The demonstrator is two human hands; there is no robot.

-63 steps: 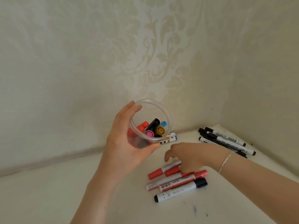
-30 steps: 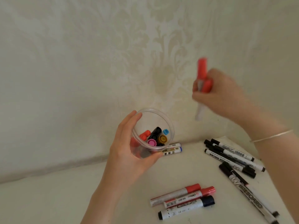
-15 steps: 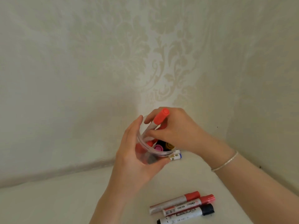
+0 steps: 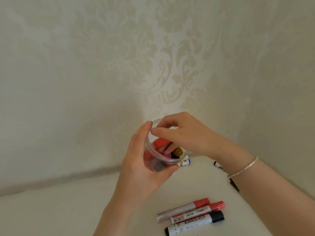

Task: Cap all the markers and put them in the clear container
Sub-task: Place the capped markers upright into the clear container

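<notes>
- Markers already standing capped inside the clear container (image 4: 154,153): red (image 4: 160,143), pink (image 4: 166,155) and yellow-brown (image 4: 178,151) cap ends visible through the rim, others hidden.
- Left hand (image 4: 144,169) wrapped around the container wall, thumb at the near side and fingers up the far side; left grip grasping the container, lifted off the surface (image 4: 68,210).
- Right hand (image 4: 184,135) over the container mouth, fingers curled down onto the red-capped marker inside; cannot tell whether that grip holds it or has let go.
- Blue-capped marker (image 4: 185,162) lying on the surface just behind the container, partly hidden.
- Further right and nearer, three capped markers side by side on the surface: two red-capped (image 4: 184,208) (image 4: 198,212) and one black-capped (image 4: 196,224).
- Beyond the right forearm, black marker ends (image 4: 218,166) showing, the rest hidden.
- Judged progress: partway, several in, at least six apparently left outside.
- No loose caps visible; remaining work seems mainly carrying markers over, though hidden ones may need capping.
</notes>
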